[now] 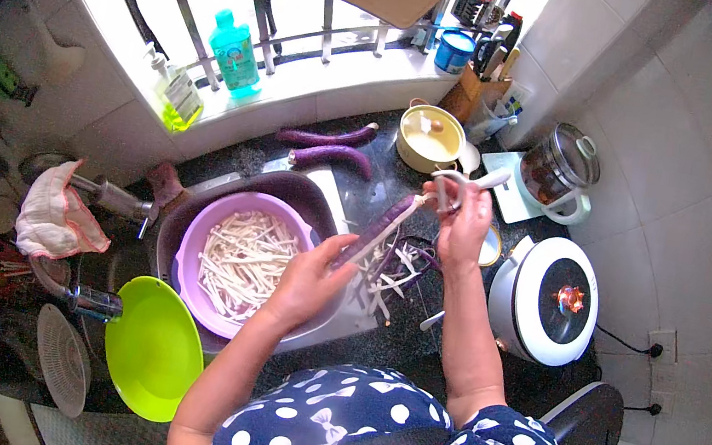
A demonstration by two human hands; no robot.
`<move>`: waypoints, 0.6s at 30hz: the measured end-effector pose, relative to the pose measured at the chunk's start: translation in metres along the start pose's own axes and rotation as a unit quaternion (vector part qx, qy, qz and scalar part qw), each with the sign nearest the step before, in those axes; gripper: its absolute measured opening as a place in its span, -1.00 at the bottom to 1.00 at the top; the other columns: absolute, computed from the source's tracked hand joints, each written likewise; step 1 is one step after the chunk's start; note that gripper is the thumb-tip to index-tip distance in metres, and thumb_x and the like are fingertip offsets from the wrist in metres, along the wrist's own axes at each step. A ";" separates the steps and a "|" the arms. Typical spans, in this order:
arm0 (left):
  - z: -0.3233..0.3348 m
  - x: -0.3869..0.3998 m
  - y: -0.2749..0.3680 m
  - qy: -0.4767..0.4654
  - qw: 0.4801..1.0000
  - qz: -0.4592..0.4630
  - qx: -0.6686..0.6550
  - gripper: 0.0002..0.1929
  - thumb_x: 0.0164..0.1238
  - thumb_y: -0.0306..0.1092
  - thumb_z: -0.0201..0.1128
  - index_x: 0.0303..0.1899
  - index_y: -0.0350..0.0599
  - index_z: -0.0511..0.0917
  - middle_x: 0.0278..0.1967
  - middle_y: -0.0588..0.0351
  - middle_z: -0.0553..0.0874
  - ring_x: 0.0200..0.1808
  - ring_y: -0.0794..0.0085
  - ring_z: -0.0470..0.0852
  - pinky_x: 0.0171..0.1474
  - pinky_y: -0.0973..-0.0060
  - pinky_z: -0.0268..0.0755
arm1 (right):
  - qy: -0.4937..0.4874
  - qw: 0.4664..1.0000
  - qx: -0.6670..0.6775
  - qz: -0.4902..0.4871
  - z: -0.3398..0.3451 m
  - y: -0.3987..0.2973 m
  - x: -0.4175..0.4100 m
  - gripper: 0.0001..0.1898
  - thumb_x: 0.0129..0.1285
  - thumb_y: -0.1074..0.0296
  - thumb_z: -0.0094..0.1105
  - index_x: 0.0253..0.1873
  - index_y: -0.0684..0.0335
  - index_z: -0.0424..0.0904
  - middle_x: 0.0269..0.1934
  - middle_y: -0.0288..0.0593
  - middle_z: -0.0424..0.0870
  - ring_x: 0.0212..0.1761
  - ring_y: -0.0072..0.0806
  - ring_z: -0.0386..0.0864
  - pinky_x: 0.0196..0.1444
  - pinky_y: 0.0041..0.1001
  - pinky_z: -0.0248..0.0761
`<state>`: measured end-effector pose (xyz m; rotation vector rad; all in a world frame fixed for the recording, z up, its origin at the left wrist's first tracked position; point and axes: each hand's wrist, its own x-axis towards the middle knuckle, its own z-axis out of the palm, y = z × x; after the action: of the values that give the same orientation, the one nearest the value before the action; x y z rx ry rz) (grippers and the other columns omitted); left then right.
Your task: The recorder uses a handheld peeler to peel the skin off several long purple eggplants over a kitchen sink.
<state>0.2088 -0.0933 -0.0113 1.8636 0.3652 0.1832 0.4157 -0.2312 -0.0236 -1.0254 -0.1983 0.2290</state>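
My left hand (312,280) grips the lower end of a long purple eggplant (380,226), partly peeled, with a pale strip along its side. At its stem end, my right hand (464,229) holds a white-handled peeler (467,183). Purple and whitish peelings (394,270) lie on the dark counter beneath the eggplant. A purple plastic basin (189,252) full of enoki mushrooms (244,264) sits in the sink, left of my left hand. Two whole eggplants (336,159) rest on the counter by the window.
A lidded yellow pot (430,140), a glass kettle (559,167) and a white rice cooker (542,301) stand to the right. At the left are a faucet (121,203) with a cloth (60,214), a green plate (154,348) and a strainer basket (61,361). Bottles line the window sill (342,91).
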 end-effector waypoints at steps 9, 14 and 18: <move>-0.005 0.010 0.016 0.073 0.989 0.014 0.128 -0.56 0.20 -0.25 0.32 0.09 -0.19 0.50 -0.31 -0.06 0.66 -0.27 0.26 0.64 -0.19 0.37 0.43 | -0.095 0.993 0.059 -0.034 0.024 -0.012 -0.024 -0.91 0.34 0.51 0.08 -0.09 0.34 0.45 0.08 0.00 0.56 0.08 -0.37 0.55 0.20 -0.36 0.40; 0.000 0.018 0.005 0.099 0.979 0.033 0.175 -0.65 0.12 -0.28 0.37 -0.06 -0.20 0.60 -0.30 -0.14 0.65 -0.23 0.18 0.65 -0.16 0.29 0.44 | -0.236 0.936 -0.253 -0.065 0.023 0.001 -0.039 -0.74 0.02 0.33 0.43 -0.19 0.22 0.60 0.44 -0.04 0.17 0.53 -0.16 -0.07 0.48 -0.16 -0.18; -0.008 0.021 -0.003 0.029 0.984 0.020 0.175 -0.58 0.07 -0.40 0.33 0.02 -0.25 0.58 -0.27 -0.04 0.65 -0.24 0.25 0.63 -0.14 0.35 0.44 | -0.268 0.893 -0.343 -0.115 0.034 -0.011 -0.047 -0.68 0.02 0.29 0.43 -0.11 0.22 0.64 0.44 -0.08 0.18 0.56 -0.15 -0.24 0.49 -0.13 -0.33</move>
<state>0.2255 -0.0783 -0.0130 2.2177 0.4214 0.2108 0.3625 -0.2221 0.0002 -1.6116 -0.9525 0.2271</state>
